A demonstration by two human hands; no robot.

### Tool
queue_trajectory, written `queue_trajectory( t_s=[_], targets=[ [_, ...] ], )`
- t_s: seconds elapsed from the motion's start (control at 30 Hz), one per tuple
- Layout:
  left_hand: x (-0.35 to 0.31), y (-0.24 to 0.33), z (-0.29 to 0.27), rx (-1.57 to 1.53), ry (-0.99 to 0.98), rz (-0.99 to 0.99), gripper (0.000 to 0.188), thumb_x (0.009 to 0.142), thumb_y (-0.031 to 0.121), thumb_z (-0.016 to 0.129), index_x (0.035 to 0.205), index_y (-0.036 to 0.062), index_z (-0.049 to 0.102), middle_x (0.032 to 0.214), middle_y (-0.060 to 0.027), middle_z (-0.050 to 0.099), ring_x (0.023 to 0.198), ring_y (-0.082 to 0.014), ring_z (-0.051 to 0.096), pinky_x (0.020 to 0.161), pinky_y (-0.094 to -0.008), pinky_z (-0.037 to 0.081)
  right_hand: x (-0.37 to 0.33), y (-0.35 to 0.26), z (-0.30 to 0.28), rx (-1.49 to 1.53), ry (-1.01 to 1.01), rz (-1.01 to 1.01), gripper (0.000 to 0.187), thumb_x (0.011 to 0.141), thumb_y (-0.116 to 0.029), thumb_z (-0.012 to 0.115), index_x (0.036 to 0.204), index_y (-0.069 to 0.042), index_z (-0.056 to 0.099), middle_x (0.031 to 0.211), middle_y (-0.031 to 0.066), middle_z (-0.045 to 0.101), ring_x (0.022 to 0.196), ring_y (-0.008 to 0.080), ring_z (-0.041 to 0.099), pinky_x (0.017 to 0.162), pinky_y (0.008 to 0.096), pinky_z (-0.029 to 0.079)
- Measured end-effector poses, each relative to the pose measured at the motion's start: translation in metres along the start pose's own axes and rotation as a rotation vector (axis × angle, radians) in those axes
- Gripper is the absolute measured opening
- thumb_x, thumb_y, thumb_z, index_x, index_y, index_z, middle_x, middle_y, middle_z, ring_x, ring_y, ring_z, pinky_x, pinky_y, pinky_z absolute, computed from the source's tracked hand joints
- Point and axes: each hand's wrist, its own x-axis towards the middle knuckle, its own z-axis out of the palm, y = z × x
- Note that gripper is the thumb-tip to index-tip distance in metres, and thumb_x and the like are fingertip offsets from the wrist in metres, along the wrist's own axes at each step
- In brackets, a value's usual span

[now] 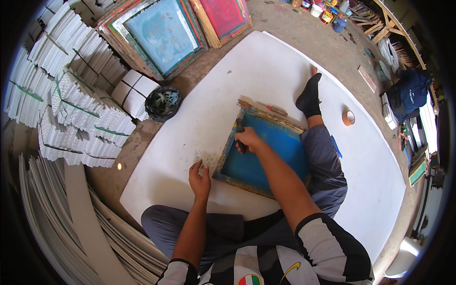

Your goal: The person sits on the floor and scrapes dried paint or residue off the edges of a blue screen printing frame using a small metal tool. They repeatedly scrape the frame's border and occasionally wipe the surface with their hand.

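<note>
A blue mesh screen in a wooden frame (222, 164) is laid on a white board (166, 152), directly before the person's folded leg and against the outstretched one. A dark-handled tool (240, 128) is gripped in the right hand (249, 140), its fingers closed around the handle, and is held over the upper part of the frame's left side; its working end cannot be made out. The left hand (199, 181) is held just beside that same side, with thumb and fingers parted and nothing visible between them.

The work appears to be partly done: small scraps (186, 153) are strewn on the board near the left hand, so some material seems to have been taken off already. The blue mesh is seen stretched across the frame, with no tear discernible. The left side, where the tool is held, is judged unfinished, and the scraps are left ungathered; how much remains under the right hand cannot be told
</note>
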Motion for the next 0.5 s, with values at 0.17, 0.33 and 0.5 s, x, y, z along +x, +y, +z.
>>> queue_trajectory(
  t_s=[0.17,0.33,0.5],
  targets=[
    [0.0,0.0,0.001,-0.024,0.005,-0.005,0.036,0.095,0.022,0.073,0.124,0.0004,0.072,0.123,-0.0174,0.068,0.111,-0.0289,0.066,0.084,-0.0343,0.052,0.002,0.012,0.006,-0.329,0.145,-0.221,0.019,0.091,-0.009,0.064,0.106,0.0,0.058,0.067,0.0106,0.059,0.049,0.0232,0.06,0.043,0.043,0.049],
    [0.002,0.006,0.0,-0.064,-0.001,-0.062,0.036,0.097,0.024,0.073,0.123,-0.0005,0.072,0.12,-0.0164,0.071,0.109,-0.027,0.067,0.088,-0.0338,0.052,0.01,0.032,-0.002,-0.583,0.283,-0.453,0.028,0.087,-0.016,0.066,0.109,0.002,0.064,0.074,0.0164,0.067,0.051,0.0274,0.066,0.048,0.0445,0.051],
    [0.011,-0.019,-0.007,-0.325,-0.128,-0.341,0.038,0.102,0.029,0.068,0.119,-0.0038,0.072,0.109,-0.0128,0.076,0.072,-0.0149,0.063,0.066,-0.0277,0.049,-0.045,0.021,0.037,-0.506,-0.088,-0.295,0.026,0.087,-0.016,0.067,0.105,0.002,0.066,0.072,0.0142,0.068,0.054,0.0254,0.068,0.049,0.0401,0.053]
  ],
)
